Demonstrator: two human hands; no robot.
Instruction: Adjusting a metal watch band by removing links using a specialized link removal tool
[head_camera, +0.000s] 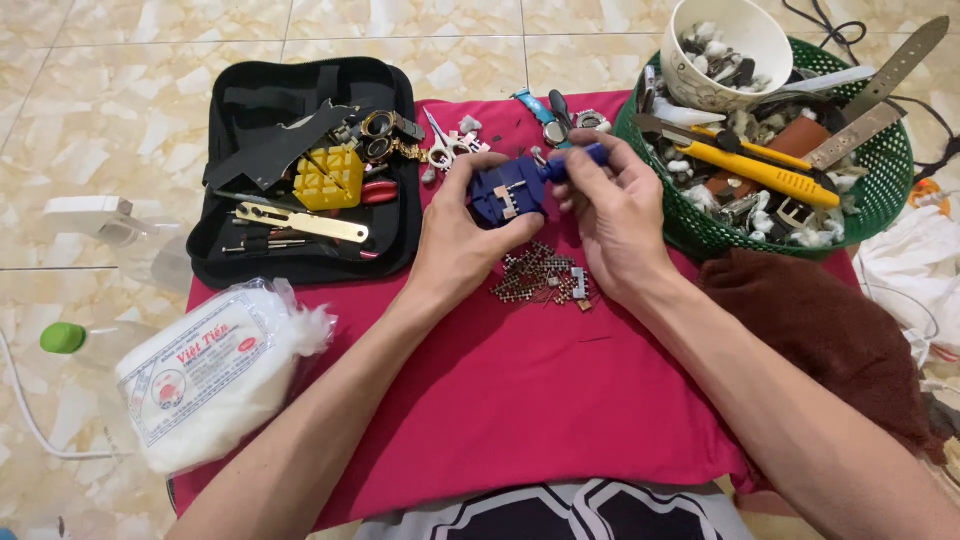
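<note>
The left hand (462, 232) is wrapped around a small blue tool (508, 192) and holds it up over the red cloth (540, 400). The right hand (612, 210) pinches the tool's blue knob (578, 158) with its fingertips. A pile of tiny metal bits (542, 277) lies on the cloth just under the hands.

1. Your left hand (455, 240) grips the blue link-remover tool (507, 193); your right hand (612, 215) pinches its screw knob (578, 158).
2. Loose metal links (540, 277) lie on the red cloth (520, 400) just below.
3. A green basket (880, 170) sits right, a black tool case (300, 170) left.
</note>
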